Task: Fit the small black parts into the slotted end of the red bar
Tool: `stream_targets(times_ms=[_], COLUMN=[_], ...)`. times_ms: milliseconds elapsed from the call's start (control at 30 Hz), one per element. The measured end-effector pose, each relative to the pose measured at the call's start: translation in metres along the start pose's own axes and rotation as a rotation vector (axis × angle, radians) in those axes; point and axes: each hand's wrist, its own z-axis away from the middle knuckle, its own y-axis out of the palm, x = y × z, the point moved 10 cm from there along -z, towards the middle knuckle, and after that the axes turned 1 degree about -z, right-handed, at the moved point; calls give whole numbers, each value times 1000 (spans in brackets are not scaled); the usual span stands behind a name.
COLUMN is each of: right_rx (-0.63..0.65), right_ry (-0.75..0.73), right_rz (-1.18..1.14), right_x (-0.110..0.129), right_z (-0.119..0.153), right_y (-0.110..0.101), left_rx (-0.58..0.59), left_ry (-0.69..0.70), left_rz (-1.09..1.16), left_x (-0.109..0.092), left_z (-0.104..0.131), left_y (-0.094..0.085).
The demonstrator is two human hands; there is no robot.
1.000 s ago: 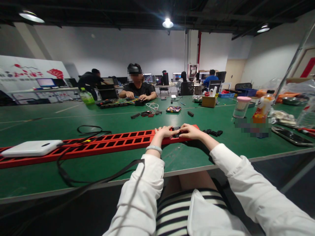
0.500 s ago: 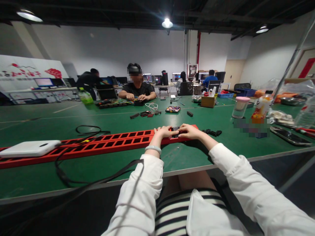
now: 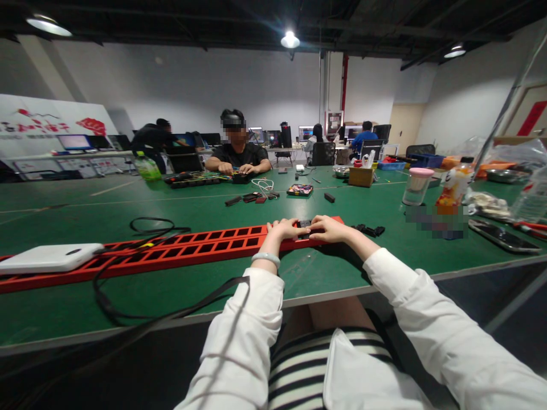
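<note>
A long red frame [image 3: 213,247] with two rows of rectangular openings lies along the table in front of me. Near its right end, a small black part [image 3: 305,224] sits at the openings between my hands. My left hand [image 3: 282,229] rests over the frame, fingers bent across it and thumb against the black part. From the other side my right hand [image 3: 329,229] closes on the same part with thumb and fingers. My fingers partly cover it, so how deep it sits cannot be seen. Several loose black parts [image 3: 371,230] lie just right of the frame.
A white power bank [image 3: 51,258] with a black cable [image 3: 100,290] lies on the frame's left end. To the right stand a pink-lidded cup [image 3: 416,187], an orange drink bottle [image 3: 453,188] and a phone [image 3: 504,236]. Across the green table [image 3: 179,307] a person [image 3: 239,154] handles wires.
My hands and the black part stay practically in place. Only a very slight shift of the camera's view shows.
</note>
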Motion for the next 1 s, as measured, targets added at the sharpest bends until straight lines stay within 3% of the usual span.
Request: stream_targets(times_ms=[467,700,833,933,1000], right_rx=[5,1,-65,-224,-247], right_ry=[97,50,99,314,470], right_rz=[-38,-13,27,183,280], right_x=[-13,-2,-7,-37,-62], right_z=[-2,1,6,24,42], right_y=[6,3,-22,-61,-80], left_rx=[-51,-42,-55,-62,-63], left_ry=[-11,-15,-17,-35,-51], left_rz=[-22,-25,12,35,31], left_x=[1,3,6,6,5], left_z=[-2,-5,-10,-10,-9], left_y=[0,2,3,4,5])
